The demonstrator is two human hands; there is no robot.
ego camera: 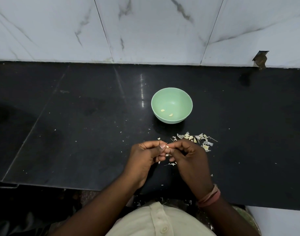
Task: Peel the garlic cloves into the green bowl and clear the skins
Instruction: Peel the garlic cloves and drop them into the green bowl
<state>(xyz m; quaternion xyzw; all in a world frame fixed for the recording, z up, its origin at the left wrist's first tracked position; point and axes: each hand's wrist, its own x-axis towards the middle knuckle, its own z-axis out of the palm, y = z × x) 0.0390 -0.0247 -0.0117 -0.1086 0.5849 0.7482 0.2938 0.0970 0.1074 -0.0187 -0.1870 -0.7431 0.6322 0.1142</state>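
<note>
Left hand (146,155) and right hand (188,155) both pinch 1 garlic clove (167,146) above the black counter (77,133), near the green bowl (183,94) holding 2 peeled cloves (166,112). The clove looks small, light, firm and probably slippery; pinching its ends seems best, as its papery skin tears easily

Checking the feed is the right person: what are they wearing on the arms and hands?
Both forearms are bare, with no sleeves, gloves or rings visible. The right wrist carries stacked pinkish-red thread bands. The left hand and wrist are unadorned. A pale buttoned shirt shows below.
</note>
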